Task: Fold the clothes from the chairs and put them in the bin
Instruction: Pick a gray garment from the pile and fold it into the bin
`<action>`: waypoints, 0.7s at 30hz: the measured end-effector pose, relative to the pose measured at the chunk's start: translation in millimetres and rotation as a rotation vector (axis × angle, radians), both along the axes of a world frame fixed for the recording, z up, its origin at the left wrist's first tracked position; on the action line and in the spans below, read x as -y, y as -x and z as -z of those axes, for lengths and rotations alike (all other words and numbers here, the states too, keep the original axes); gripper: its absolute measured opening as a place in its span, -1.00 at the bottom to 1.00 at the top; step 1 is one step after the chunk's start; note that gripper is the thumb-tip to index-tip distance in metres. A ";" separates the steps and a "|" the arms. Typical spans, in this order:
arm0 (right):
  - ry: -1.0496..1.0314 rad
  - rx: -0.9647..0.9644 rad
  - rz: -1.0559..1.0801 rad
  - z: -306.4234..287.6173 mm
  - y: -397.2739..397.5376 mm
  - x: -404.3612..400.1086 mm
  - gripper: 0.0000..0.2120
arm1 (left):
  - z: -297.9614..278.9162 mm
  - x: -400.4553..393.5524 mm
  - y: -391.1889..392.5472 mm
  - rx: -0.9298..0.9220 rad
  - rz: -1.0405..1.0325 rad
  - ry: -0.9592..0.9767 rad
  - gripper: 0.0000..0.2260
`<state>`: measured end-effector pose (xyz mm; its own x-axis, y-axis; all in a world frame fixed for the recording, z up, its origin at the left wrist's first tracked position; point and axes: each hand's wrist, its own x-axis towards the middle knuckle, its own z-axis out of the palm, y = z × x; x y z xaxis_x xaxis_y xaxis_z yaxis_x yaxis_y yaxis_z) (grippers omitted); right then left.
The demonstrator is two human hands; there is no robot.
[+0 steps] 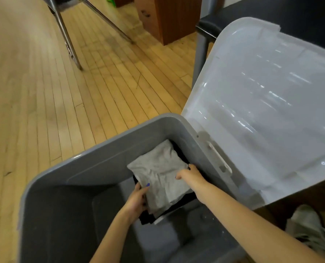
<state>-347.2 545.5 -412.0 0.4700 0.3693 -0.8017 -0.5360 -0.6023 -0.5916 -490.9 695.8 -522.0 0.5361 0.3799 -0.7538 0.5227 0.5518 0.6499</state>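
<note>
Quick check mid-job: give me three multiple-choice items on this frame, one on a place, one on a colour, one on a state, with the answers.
1. Where is the folded light grey garment?
A. inside the grey plastic bin
B. on the wooden floor
C. on a chair

2. What colour is the clothing under it?
A. red
B. black
C. yellow

3. How is the translucent white plastic lid?
A. shut
B. swung open
C. on the floor

Answers:
1 A, it lies within the bin walls.
2 B, dark fabric shows at its edges.
3 B, it stands up off the rim.

The left hand and right hand hold the garment.

The grey garment (160, 175) hides most of the dark clothes (148, 218) beneath; the bin's (93, 164) near rim is cut off
</note>
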 end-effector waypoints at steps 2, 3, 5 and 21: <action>0.109 -0.054 -0.075 -1.5 12.4 7.9 -0.46 | 29.5 -2.5 3.1 -0.121 0.076 -0.069 -0.49; 0.136 -0.088 -0.098 -3.1 19.0 12.8 -0.49 | 42.5 -4.3 4.5 -0.142 0.079 -0.093 -0.48; 0.140 -0.129 -0.104 -5.0 27.0 23.2 -0.51 | 53.7 -2.3 3.7 -0.176 0.027 -0.163 -0.62; 0.013 0.213 -0.144 -43.9 14.0 68.7 -0.61 | 33.5 17.7 33.5 -0.362 0.311 -0.529 -0.42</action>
